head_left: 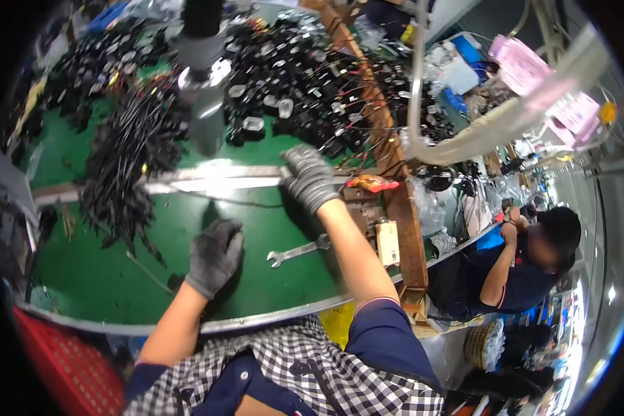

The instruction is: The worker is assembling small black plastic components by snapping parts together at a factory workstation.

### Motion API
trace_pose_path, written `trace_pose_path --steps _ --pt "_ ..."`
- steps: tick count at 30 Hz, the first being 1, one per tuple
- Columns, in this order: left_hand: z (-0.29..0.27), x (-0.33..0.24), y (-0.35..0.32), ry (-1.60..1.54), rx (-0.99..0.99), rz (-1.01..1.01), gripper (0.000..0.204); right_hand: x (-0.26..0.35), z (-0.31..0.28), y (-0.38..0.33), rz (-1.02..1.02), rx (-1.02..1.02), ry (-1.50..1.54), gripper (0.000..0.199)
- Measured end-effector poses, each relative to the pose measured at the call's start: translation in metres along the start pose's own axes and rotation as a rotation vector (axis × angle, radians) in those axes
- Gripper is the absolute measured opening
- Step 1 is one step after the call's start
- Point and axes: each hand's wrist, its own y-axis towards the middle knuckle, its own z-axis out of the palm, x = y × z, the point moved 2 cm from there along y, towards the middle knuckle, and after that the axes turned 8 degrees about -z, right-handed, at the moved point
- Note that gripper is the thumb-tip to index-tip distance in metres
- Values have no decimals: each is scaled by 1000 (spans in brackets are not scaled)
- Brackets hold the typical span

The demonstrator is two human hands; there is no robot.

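My left hand (216, 258), in a dark grey glove, is over the green table mat (270, 229) with its fingers curled under. Anything inside them is hidden. Farther up and to the right, my right hand (308, 179) wears a lighter grey glove. It is at the metal strip (243, 179), beside the near edge of a heap of black parts (291, 90), its fingers bent together around something I cannot make out. A thin dark cable (236, 202) runs across the mat toward that hand. An open-ended wrench (295, 253) lies between my forearms.
A bundle of black cables (128, 159) lies at left. A shiny metal cylinder (204, 104) stands over the table's far half. A wooden rail (402, 229) borders the right side, near a red-orange packet (372, 183) and pale box (388, 243). A co-worker (534, 256) sits beyond.
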Motion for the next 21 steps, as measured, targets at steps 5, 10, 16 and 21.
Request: trace_pose_path --steps 5,10,16,21 --pt "-2 -3 -2 124 -72 182 18 8 -10 -16 115 150 -69 36" --pt "0 3 -1 39 33 20 18 43 5 -32 -9 80 -82 27" --pt "-3 7 -6 40 17 -62 20 94 2 -30 -51 183 -37 23" --pt "-38 23 6 -38 -288 -163 19 137 19 -35 -79 236 -52 20"
